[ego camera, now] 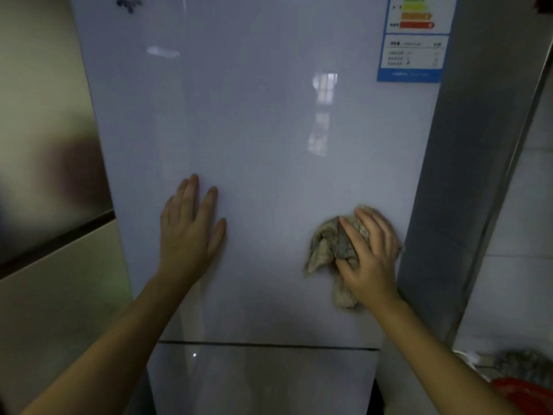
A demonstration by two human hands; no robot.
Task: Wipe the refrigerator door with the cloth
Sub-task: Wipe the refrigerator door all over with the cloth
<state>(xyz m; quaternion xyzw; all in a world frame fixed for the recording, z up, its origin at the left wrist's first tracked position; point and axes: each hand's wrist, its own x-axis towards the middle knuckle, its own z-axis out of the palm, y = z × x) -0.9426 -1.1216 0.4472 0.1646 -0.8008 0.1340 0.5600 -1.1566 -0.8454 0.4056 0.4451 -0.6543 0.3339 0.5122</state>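
The glossy pale refrigerator door (254,130) fills the middle of the view. My left hand (190,232) lies flat on it, fingers straight and spread, left of centre. My right hand (369,256) holds a crumpled beige-grey cloth (324,244) against the door near its right edge, fingers over the bunched fabric and the thumb curled into it. Folds of the cloth stick out to the left of the hand, and a tail hangs below it.
An energy label sticker (414,40) sits at the door's upper right. A seam (269,344) separates the upper door from a lower door. The fridge's grey side panel (466,175) stands to the right, a cream wall (45,280) to the left, and a red object (520,390) at lower right.
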